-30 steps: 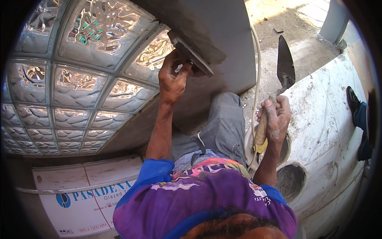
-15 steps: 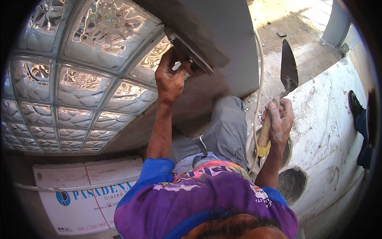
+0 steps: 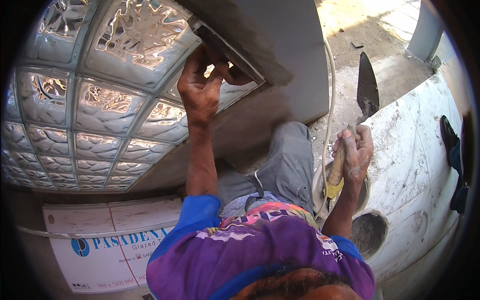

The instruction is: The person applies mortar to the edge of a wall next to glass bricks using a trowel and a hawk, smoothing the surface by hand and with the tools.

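My left hand (image 3: pixel 201 92) is raised beside the glass-block panel (image 3: pixel 110 110), its fingers closed on a long, flat plastering trowel (image 3: pixel 230 55). That tool lies against the edge where the glass blocks meet the grey wall (image 3: pixel 295 45); the handle is mostly hidden by my fingers. A patch of wet-looking mortar darkens the wall next to it. Off to the right, my right hand (image 3: pixel 357 147) grips the wooden handle (image 3: pixel 338 165) of a pointing trowel. The pointed dark blade (image 3: pixel 368 82) of that trowel aims away from me, with some mortar near its base.
A pale hose (image 3: pixel 329 95) runs down past my right hand. Behind that hand is a bucket rim (image 3: pixel 317 182). The dusty white slab (image 3: pixel 410 150) has a round, mortar-smeared opening (image 3: pixel 369 234). Another person's shoe (image 3: pixel 448 134) stands at far right. A white carton (image 3: pixel 90 270) lies lower left.
My left hand and the plastering trowel have shifted slightly left and up along the glass-block edge. My right hand keeps its hold on the pointing trowel, nearly still.
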`<state>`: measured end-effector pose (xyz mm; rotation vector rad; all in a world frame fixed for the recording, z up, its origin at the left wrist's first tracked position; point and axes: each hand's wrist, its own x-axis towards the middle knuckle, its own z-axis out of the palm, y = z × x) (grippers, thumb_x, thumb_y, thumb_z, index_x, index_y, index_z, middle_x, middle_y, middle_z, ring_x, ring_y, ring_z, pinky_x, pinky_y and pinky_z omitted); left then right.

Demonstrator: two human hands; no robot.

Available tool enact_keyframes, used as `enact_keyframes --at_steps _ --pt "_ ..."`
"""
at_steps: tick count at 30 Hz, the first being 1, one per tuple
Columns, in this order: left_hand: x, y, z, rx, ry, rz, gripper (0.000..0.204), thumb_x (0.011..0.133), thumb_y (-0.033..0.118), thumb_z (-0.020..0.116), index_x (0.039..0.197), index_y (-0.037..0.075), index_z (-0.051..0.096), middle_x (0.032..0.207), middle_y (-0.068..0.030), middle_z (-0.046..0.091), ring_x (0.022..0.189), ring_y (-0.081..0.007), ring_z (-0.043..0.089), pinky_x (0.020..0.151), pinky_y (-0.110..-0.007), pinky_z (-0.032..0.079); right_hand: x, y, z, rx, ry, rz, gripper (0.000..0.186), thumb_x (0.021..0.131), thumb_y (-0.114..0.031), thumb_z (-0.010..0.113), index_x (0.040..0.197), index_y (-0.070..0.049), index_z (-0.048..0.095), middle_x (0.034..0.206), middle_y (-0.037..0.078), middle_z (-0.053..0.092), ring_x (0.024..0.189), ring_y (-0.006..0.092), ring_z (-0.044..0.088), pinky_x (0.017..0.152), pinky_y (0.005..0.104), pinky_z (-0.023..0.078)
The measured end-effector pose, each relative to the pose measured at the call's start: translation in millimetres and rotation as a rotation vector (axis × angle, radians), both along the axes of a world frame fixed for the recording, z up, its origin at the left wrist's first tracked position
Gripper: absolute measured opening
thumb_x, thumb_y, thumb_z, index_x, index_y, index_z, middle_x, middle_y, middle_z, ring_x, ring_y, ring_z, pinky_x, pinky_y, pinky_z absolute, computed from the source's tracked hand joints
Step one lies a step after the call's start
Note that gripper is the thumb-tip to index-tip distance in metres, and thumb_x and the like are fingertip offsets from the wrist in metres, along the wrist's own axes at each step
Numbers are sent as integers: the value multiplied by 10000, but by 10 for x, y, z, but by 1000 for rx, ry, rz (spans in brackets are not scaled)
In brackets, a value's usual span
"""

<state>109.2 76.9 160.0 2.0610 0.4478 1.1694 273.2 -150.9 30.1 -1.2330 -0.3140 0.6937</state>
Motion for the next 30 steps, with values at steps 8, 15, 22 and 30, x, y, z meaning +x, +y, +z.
enact_keyframes --at_steps 8,15,22,30 --pt "8 64 297 4 -95 -4 413 804 -61 630 1194 -69 493 1090 -123 601 1016 -182 572 883 -303 472 -8 14 -12 50 -11 6 234 875 -95 560 1001 48 424 705 92 552 528 108 539 462 226 454" --pt "-5 147 486 53 -166 -65 391 816 -49 619 1189 -67 503 1069 -137 615 986 -186 593 871 -316 495 -9 -8 34 48 -2 3 218 875 -87 557 987 41 421 715 94 547 533 107 538 460 222 450" --pt "-22 180 892 115 -198 -115 359 827 5 632 1164 -58 530 1027 -134 628 841 -156 623 650 -255 548 -44 20 57 33 -7 10 228 873 -107 564 987 31 423 719 94 545 528 110 537 455 225 448" --pt "29 139 1335 197 -203 -84 362 829 -8 622 1173 -63 527 1039 -138 635 900 -190 632 775 -293 538 -59 60 123 107 -15 17 212 873 -124 564 956 10 424 724 90 552 514 116 535 427 228 446"
